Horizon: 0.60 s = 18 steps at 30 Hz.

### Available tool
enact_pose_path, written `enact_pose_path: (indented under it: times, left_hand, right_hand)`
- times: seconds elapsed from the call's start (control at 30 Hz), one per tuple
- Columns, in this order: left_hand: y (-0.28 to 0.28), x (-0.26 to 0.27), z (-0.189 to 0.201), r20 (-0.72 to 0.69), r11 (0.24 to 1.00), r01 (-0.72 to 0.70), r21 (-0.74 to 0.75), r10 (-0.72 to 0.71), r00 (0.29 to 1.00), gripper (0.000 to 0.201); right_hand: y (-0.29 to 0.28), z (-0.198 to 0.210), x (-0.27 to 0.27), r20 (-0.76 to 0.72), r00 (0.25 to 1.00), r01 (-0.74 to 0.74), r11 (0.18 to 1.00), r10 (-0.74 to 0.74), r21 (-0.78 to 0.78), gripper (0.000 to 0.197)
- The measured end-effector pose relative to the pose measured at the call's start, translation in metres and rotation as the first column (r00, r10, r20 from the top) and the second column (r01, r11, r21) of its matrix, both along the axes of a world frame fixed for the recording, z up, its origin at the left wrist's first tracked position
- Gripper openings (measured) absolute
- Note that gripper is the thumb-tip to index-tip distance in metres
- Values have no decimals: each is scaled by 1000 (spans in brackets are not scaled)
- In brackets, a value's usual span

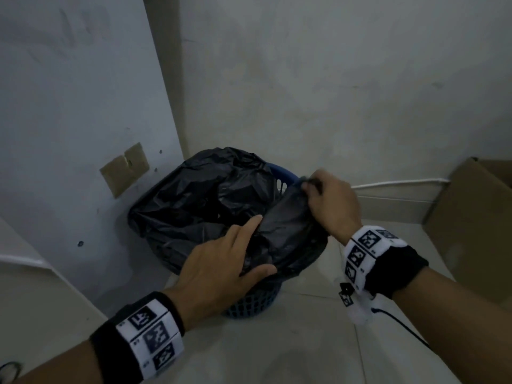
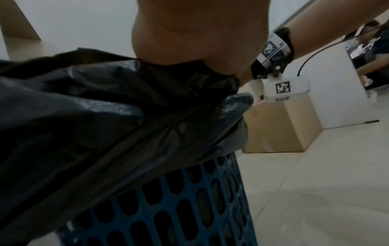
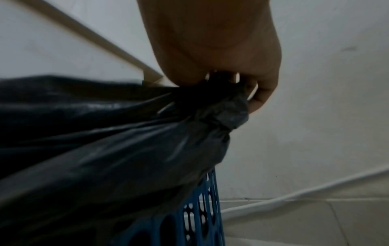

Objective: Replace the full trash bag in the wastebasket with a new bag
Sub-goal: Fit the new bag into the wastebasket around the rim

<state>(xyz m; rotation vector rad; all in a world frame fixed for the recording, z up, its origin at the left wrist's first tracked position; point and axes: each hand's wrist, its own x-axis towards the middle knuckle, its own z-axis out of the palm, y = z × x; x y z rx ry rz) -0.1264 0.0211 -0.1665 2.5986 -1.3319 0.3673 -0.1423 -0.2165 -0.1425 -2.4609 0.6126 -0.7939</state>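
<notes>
Pinching a bunched edge of the black trash bag (image 1: 199, 206) at the far rim, the right hand (image 1: 329, 200) held it above the blue wastebasket (image 2: 189, 199). The left hand (image 1: 219, 261) lay on the bag's near edge, fingers straight. The bag sat in the wastebasket, on the floor in a wall corner.

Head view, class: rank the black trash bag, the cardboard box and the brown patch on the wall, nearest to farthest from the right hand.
1. Black trash bag: pinched by the right hand at the basket's right rim.
2. Cardboard box: on the floor, far right.
3. Brown patch: on the left wall, beyond the bag.
</notes>
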Motion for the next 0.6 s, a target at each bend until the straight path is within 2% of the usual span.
enact_pose_path:
  times: [0.07,0.1,0.13,0.2,0.23,0.27,0.3,0.33,0.37,0.43,0.47,0.53,0.6]
  left_hand:
    - [6,10,1,31,998,28,-60,-26,999,87]
    - [10,15,1,36,994,51,-100,-47,998,84]
    - [15,20,1,56,989,79,-124,-73,996,80]
    - [28,32,0,135,984,142,-107,-127,983,70]
    - [35,38,-1,161,984,160,-73,-147,976,66]
    - [41,44,-2,178,984,174,-35,-166,970,62]
    - [47,50,-4,199,981,195,-7,-189,962,59]
    - [52,55,-7,225,976,216,9,-213,951,56]
    - [57,59,-9,250,972,233,12,-229,941,54]
    - [65,63,-12,280,969,247,1,-237,930,51]
    - [69,64,-13,283,968,251,-1,-240,929,51]
    - [76,67,-14,274,965,262,6,-254,928,49]
    - [81,68,-15,266,965,261,26,-258,929,45]
  right_hand:
    - [-9,13,-5,220,964,115,979,-150,167,21]
    - [-15,12,-8,243,950,143,964,-197,222,21]
    - [-20,6,-10,180,962,156,954,-206,256,20]
    - [-27,-17,-10,-113,988,134,947,-104,293,14]
    - [-30,-30,-10,-252,967,119,935,-33,334,11]
    - [-31,-37,-10,-321,947,120,914,11,386,6]
    - [-31,-40,-10,-306,952,110,893,33,437,1]
    - [-31,-38,-10,-232,972,85,883,28,461,9]
    - [-30,-34,-9,-106,994,44,879,7,475,17]
    - [-23,-21,-7,134,991,-43,878,-24,477,24]
    - [-18,-14,-5,179,984,-64,893,-19,445,23]
    - [-8,-9,1,152,987,-104,930,53,354,27]
    - [2,-8,5,-6,990,-136,947,143,290,48]
